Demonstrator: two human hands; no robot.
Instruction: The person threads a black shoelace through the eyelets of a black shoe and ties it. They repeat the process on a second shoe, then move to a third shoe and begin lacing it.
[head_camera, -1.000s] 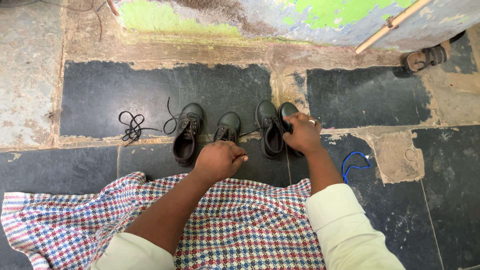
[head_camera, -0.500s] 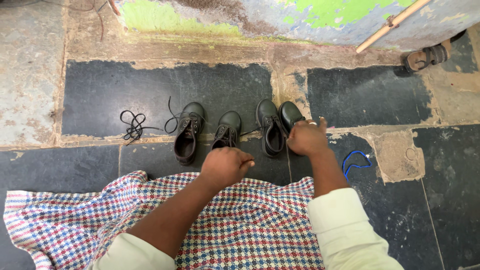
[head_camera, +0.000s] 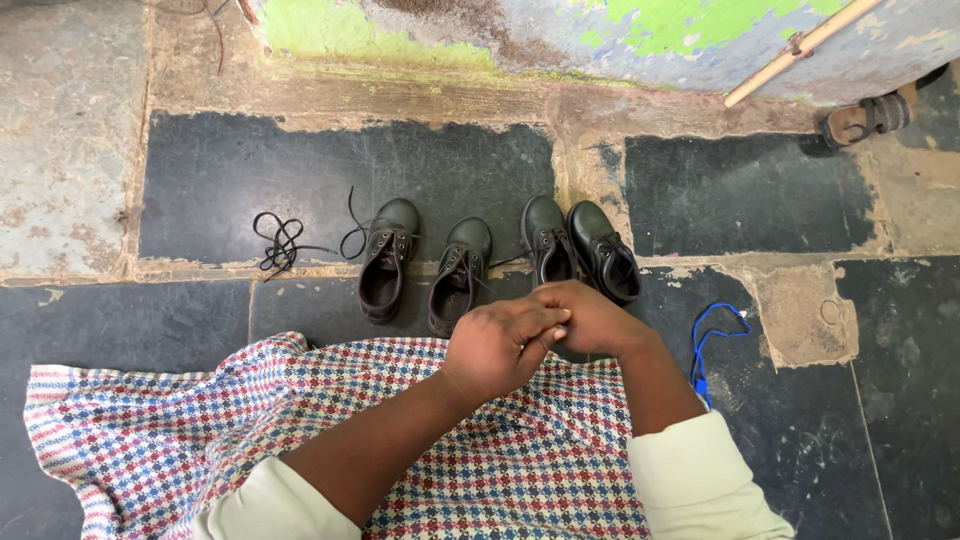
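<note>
Four small black leather lace-up boots (head_camera: 545, 245) stand upright just beyond the hands. Left hand (head_camera: 495, 345) and right hand (head_camera: 590, 318) clasp together, holding nothing.

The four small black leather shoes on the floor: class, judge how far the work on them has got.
Done: four small black leather shoes stand in a row on the dark stone floor; the right pair sits close together. In hand: nothing; left hand and right hand meet, touching each other, just short of the shoes. Left: a loose black shoelace lies apart, and the leftmost shoe trails untied lace.
</note>
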